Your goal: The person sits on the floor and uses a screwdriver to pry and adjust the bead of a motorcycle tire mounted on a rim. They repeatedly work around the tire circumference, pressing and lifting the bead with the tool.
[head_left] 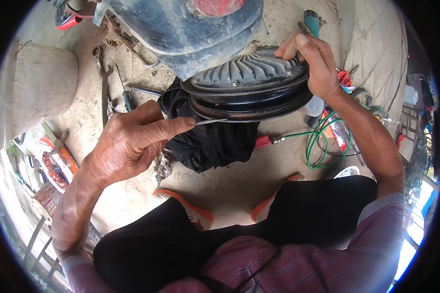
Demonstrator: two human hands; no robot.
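A black wheel rim (252,106) with a finned metal hub cover (249,72) sits ahead of me, below a dusty blue-grey fender (181,29). No tyre shows on it. My left hand (134,139) is closed on a thin metal strip (211,121), its index finger stretched along it. The strip's tip lies against the near lower edge of the rim; its exact kind I cannot make out. At the wheel's right side my right hand (315,61) grips the rim and hub edge with curled fingers. Black cloth (208,146) is bunched beneath the wheel.
Left on the floor lie a wrench (105,83), a screwdriver (127,99) and other tools, beside a large pale bucket (49,83). Right are a green hose (310,151) with a red fitting (262,141) and a teal-handled tool (311,22). My shoes (193,210) stand close in front.
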